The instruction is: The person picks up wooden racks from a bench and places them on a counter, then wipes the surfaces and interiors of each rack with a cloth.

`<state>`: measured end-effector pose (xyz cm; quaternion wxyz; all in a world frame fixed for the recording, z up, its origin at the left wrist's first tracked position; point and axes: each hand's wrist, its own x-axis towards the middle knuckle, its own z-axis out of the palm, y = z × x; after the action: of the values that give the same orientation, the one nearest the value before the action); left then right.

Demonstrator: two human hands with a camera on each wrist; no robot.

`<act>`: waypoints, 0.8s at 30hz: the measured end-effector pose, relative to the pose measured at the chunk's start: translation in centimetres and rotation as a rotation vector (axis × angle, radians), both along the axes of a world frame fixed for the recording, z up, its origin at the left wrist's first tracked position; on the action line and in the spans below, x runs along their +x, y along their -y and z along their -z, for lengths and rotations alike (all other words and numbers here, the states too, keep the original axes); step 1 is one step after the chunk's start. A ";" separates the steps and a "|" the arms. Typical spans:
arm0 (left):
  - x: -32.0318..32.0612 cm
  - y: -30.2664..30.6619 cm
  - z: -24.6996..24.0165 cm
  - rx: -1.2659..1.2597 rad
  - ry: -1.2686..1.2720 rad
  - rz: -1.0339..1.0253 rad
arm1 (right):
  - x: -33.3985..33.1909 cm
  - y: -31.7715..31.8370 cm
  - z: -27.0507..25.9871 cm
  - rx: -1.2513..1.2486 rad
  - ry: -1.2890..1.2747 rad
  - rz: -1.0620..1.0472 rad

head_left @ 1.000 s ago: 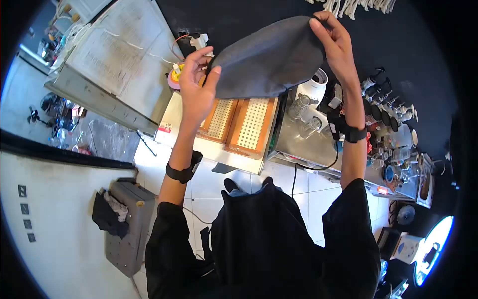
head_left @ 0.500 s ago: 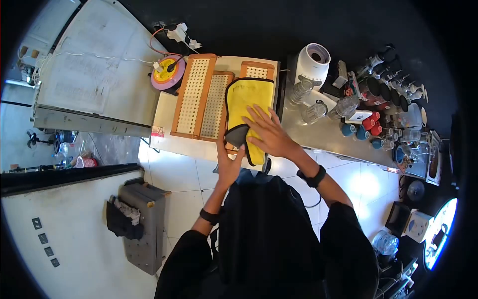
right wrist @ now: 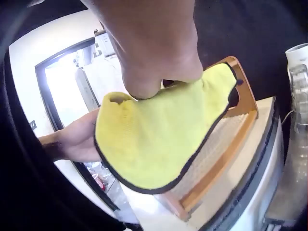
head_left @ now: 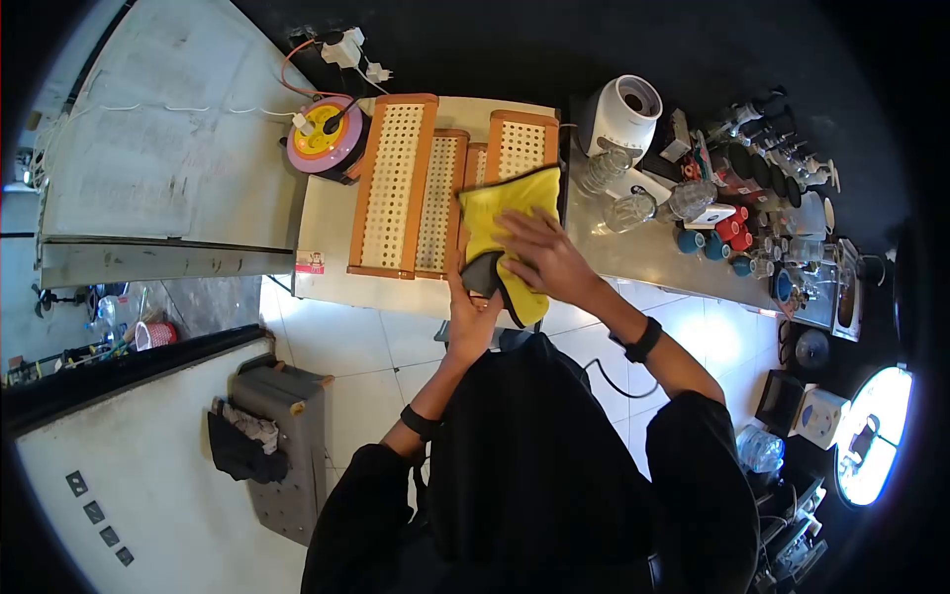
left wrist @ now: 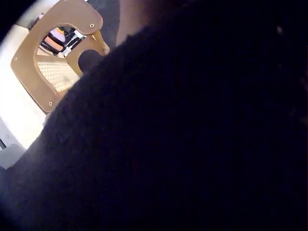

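Note:
A yellow cloth (head_left: 510, 213) with black edging and a grey back hangs over the near end of the wooden racks in the head view. My left hand (head_left: 471, 325) grips its near left edge, where a grey corner (head_left: 482, 272) is folded over. On the yellow face rests my right hand (head_left: 546, 259), its fingers stretched across and slightly blurred. The right wrist view shows the cloth (right wrist: 154, 139) spread broadly under the right hand (right wrist: 159, 72), with the left hand (right wrist: 79, 139) partly hidden behind it. Dark fabric fills most of the left wrist view, hiding the left hand.
Brown racks with perforated white panels (head_left: 388, 188) stand on a pale table (head_left: 327, 223). A purple and yellow cable reel (head_left: 322, 134) sits to their left. On the metal counter at right are a white appliance (head_left: 621, 119), glass jars (head_left: 628, 210) and several cups (head_left: 727, 233).
The cloth was held up high between both hands, grey side showing; it came down, yellow side up. Since then its far end has tilted and drawn nearer, the right hand staying on it.

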<state>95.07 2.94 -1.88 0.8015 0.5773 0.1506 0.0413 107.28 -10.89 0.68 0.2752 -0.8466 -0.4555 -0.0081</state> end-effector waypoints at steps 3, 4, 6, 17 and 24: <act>0.2 0.4 0.1 -0.097 0.008 0.035 | 0.7 1.3 -0.1 0.150 -0.019 -0.091; 0.4 0.2 0.2 -0.016 0.027 0.039 | 2.1 1.7 0.1 0.175 -0.055 0.061; 0.4 -0.2 0.1 0.084 0.044 0.068 | 5.4 2.3 0.2 0.397 -0.167 0.427; 1.0 -2.0 -0.5 0.119 -0.072 0.301 | 6.2 -3.0 1.5 0.053 0.140 0.177; 1.1 -1.7 0.9 0.036 0.002 0.341 | -0.5 -0.6 -2.2 -0.066 -0.140 -0.148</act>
<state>96.14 4.67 -2.79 0.7864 0.6088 0.0489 -0.0919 106.76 -10.32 2.88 0.2783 -0.8177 -0.4965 0.0863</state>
